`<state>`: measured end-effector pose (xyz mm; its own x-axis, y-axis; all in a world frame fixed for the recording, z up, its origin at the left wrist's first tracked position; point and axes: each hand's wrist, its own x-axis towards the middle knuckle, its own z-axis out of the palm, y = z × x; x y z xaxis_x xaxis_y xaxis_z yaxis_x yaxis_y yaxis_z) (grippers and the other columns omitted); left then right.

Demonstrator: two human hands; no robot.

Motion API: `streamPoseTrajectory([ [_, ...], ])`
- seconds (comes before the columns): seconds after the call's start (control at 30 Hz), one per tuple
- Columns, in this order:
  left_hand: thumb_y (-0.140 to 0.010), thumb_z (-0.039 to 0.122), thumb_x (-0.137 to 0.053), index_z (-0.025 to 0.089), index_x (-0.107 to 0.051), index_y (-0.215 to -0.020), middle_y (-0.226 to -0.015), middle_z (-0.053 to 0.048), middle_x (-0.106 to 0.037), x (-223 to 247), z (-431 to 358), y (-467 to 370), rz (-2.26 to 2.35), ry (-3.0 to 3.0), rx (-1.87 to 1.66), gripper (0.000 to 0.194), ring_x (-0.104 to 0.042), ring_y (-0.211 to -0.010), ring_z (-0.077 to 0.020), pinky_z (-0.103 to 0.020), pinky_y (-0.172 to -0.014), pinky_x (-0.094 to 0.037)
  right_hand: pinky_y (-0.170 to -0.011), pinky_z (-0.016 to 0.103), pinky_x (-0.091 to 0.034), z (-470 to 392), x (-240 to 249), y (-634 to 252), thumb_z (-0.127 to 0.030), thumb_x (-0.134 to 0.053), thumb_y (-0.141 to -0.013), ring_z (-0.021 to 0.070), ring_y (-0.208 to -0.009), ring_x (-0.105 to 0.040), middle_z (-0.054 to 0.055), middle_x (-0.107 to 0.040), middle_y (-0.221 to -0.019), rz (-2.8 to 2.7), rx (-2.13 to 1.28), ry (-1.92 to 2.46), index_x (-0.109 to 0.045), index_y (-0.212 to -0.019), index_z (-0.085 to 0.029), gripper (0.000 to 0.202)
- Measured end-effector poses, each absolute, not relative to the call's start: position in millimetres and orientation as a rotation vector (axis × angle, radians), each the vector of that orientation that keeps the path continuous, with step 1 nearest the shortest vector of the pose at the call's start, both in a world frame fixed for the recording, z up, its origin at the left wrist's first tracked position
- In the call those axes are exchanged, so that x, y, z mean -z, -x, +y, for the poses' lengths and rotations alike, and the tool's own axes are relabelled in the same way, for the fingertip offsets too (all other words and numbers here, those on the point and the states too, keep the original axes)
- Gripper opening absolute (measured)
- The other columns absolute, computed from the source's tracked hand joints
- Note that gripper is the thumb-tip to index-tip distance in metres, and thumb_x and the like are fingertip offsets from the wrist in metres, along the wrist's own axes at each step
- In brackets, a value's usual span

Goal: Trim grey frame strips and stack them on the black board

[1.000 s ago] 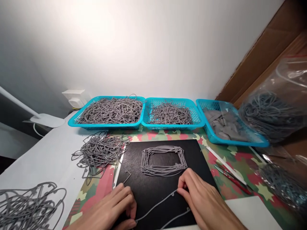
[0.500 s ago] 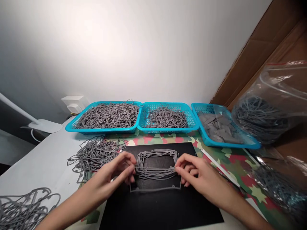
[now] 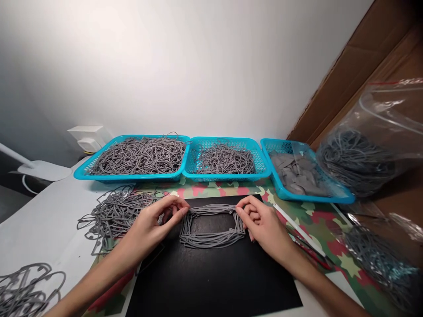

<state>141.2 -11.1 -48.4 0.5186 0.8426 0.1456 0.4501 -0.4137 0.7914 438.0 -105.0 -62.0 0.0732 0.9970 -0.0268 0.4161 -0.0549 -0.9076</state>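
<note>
A stack of thin grey rectangular gasket-like frames [image 3: 211,240] lies on a black sheet [image 3: 214,277]. My left hand [image 3: 160,220] is at the stack's far left corner, thumb and forefinger pinched on the top grey frame. At the far right corner my right hand [image 3: 259,218] pinches the same frame between thumb and fingertips. The held frame is hard to tell apart from those under it. A loose tangled heap of similar grey frames [image 3: 122,211] sits just left of the sheet.
Along the wall stand a blue basket of grey strands [image 3: 132,178], a smaller blue basket of strands [image 3: 228,177] and a blue basket of flat grey pieces [image 3: 313,199]. More frames [image 3: 29,290] lie front left. Red-handled scissors [image 3: 310,252] and clear bags [image 3: 360,163] are right.
Both hands have moved away from me to the far corners of the stack. The frame they hold, whose near edge hung in front of the stack, now lies over it.
</note>
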Motion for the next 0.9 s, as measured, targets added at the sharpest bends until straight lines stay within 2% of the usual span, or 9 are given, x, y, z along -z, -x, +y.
streamPoseTrajectory([
  [0.13,-0.113,0.054,-0.065,0.024,-0.076,-0.112,-0.092,-0.001,-0.073,52,-8,-130,1.066,-2.080,-0.757,0.032,-0.065,-0.078,-0.0192,-0.029,-0.072,-0.053,-0.050,0.025,-0.038,-109,69,-436,-0.044,-0.051,-0.118,0.0128,-0.051,-0.051,-0.007,-0.051,-0.073,-1.500,-0.836,1.602,-0.061,-0.113,-0.024,0.023],
  [0.23,-0.114,0.051,-0.066,0.027,-0.075,-0.119,-0.107,-0.003,-0.075,46,-16,-100,1.049,-2.196,-0.740,0.026,-0.070,-0.093,-0.0223,-0.031,-0.085,-0.058,-0.055,0.026,-0.040,-115,78,-437,-0.039,-0.046,-0.121,0.0147,-0.056,-0.055,-0.008,-0.050,-0.074,-1.575,-0.608,1.621,-0.060,-0.119,-0.025,0.019],
  [0.33,-0.112,0.050,-0.074,0.031,-0.077,-0.120,-0.120,-0.004,-0.075,43,-36,-67,1.020,-2.345,-0.533,0.021,-0.069,-0.110,-0.0261,-0.033,-0.097,-0.059,-0.057,0.028,-0.043,-122,85,-437,-0.042,-0.047,-0.122,0.0158,-0.057,-0.059,-0.007,-0.055,-0.075,-1.611,-0.504,1.641,-0.059,-0.126,-0.026,0.020],
  [0.5,-0.117,0.049,-0.067,0.029,-0.074,-0.109,-0.106,-0.002,-0.074,66,-68,-49,1.069,-2.442,-0.442,0.023,-0.063,-0.096,-0.0243,-0.031,-0.081,-0.054,-0.067,0.032,-0.055,-122,92,-432,-0.060,-0.047,-0.120,0.0212,-0.070,-0.070,-0.003,-0.065,-0.085,-1.586,-0.461,1.746,-0.055,-0.124,-0.027,0.034],
  [0.6,-0.123,0.046,-0.055,0.026,-0.072,-0.104,-0.105,-0.003,-0.074,82,-77,-51,1.075,-2.551,-0.515,0.033,-0.061,-0.096,-0.0254,-0.034,-0.084,-0.051,-0.069,0.033,-0.058,-118,91,-433,-0.067,-0.044,-0.119,0.0233,-0.077,-0.072,-0.001,-0.065,-0.087,-1.531,-0.425,1.779,-0.053,-0.117,-0.028,0.039],
  [0.67,-0.125,0.045,-0.050,0.026,-0.071,-0.104,-0.108,-0.004,-0.075,84,-81,-54,1.121,-2.593,-0.582,0.035,-0.062,-0.101,-0.0266,-0.036,-0.092,-0.052,-0.064,0.032,-0.058,-119,88,-433,-0.066,-0.041,-0.120,0.0224,-0.073,-0.070,-0.001,-0.064,-0.086,-1.517,-0.344,1.758,-0.054,-0.115,-0.028,0.040],
  [0.77,-0.124,0.043,-0.055,0.028,-0.070,-0.105,-0.108,-0.001,-0.076,73,-91,-61,1.073,-2.553,-0.605,0.029,-0.066,-0.104,-0.0252,-0.036,-0.104,-0.052,-0.060,0.030,-0.057,-135,78,-424,-0.063,-0.045,-0.121,0.0204,-0.066,-0.068,-0.002,-0.065,-0.082,-1.562,-0.127,1.666,-0.058,-0.118,-0.029,0.037],
  [0.87,-0.123,0.047,-0.057,0.029,-0.067,-0.105,-0.101,0.001,-0.078,58,-105,-76,0.800,-2.469,-0.675,0.028,-0.069,-0.095,-0.0217,-0.030,-0.096,-0.055,-0.060,0.031,-0.057,-163,71,-393,-0.066,-0.057,-0.117,0.0202,-0.062,-0.069,-0.001,-0.068,-0.077,-1.839,0.026,1.366,-0.065,-0.129,-0.027,0.041],
  [0.9,-0.124,0.049,-0.054,0.029,-0.067,-0.104,-0.101,0.000,-0.079,55,-110,-81,0.705,-2.450,-0.683,0.031,-0.070,-0.092,-0.0209,-0.029,-0.091,-0.056,-0.058,0.029,-0.055,-172,71,-381,-0.057,-0.061,-0.118,0.0189,-0.057,-0.068,-0.002,-0.066,-0.071,-1.958,0.046,1.275,-0.070,-0.127,-0.028,0.031],
])
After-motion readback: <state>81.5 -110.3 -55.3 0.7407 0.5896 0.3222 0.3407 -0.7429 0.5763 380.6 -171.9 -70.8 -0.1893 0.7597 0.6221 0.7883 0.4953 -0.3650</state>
